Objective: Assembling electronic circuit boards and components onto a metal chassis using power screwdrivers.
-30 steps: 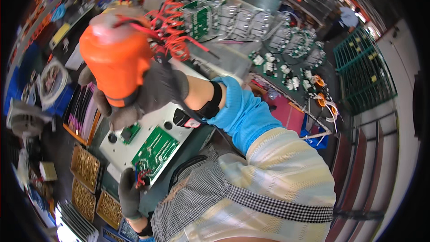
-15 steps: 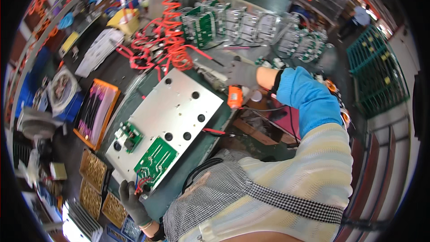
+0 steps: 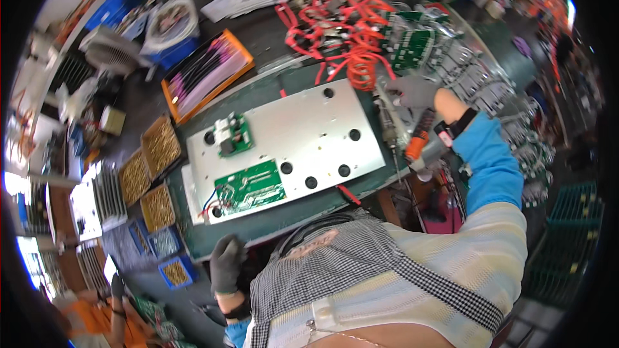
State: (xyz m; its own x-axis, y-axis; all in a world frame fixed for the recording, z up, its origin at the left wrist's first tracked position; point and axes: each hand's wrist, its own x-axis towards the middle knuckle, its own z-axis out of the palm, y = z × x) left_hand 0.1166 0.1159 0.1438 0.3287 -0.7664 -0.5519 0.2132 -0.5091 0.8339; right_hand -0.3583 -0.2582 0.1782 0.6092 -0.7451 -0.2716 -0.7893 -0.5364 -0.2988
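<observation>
My right hand [image 3: 414, 93], in a grey glove, is at the right end of a silver metal plate [image 3: 309, 129], fingers curled in. What they hold, if anything, is hidden. Beside it are a grey, slim power tool [image 3: 388, 122] and an orange-and-black tool [image 3: 420, 134]. My left hand [image 3: 228, 263], also gloved, is off the bench's front edge, fingers loosely bent, with nothing seen in it. The plate has several black round pieces. On it lie a flat green circuit board [image 3: 256, 183] with wires at its left end and a board with tall components [image 3: 233, 135].
Bins of brass-coloured parts [image 3: 160, 145] and small blue bins [image 3: 175, 272] stand left. An orange-framed tray [image 3: 206, 74] holds black-and-pink pieces. A red coiled hose [image 3: 362, 67] hangs at the back; circuit assemblies [image 3: 474, 84] crowd the right. Another person [image 3: 106, 319] is at lower left.
My view has swung left, so the bench appears shifted right and rotated. My left hand has left the wired corner of the plate and come back past the bench edge. My right hand stays by the tools.
</observation>
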